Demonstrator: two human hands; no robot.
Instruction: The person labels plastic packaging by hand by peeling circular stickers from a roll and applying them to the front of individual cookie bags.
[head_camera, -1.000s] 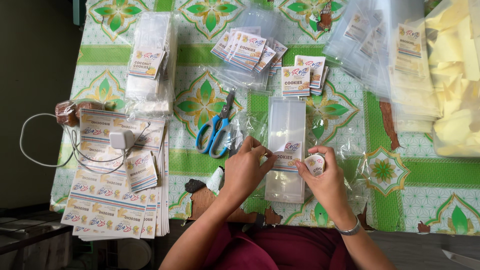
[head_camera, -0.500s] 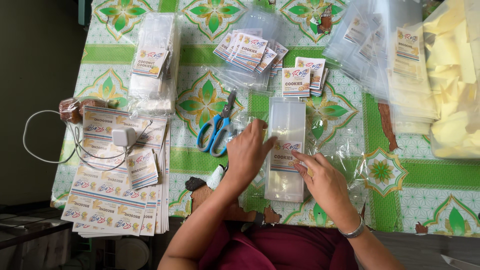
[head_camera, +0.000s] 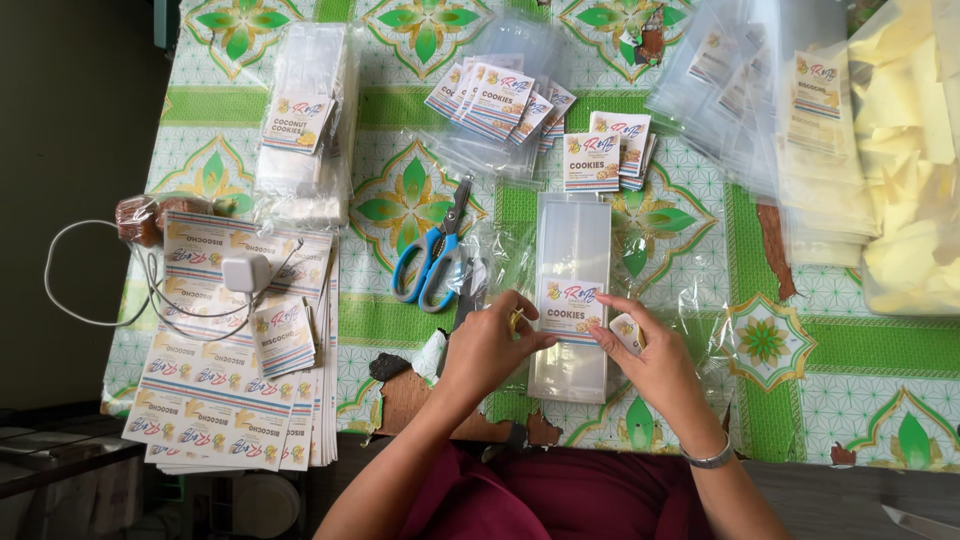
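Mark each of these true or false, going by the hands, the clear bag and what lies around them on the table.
1. Both hands press a label onto a clear bag. True.
2. The scissors have red handles. False: they are blue.
3. A white charger with its cable rests on the label sheets. True.
4. The left hand holds the scissors. False: they lie on the table beside it.
5. The right hand wears a wrist bangle. True.
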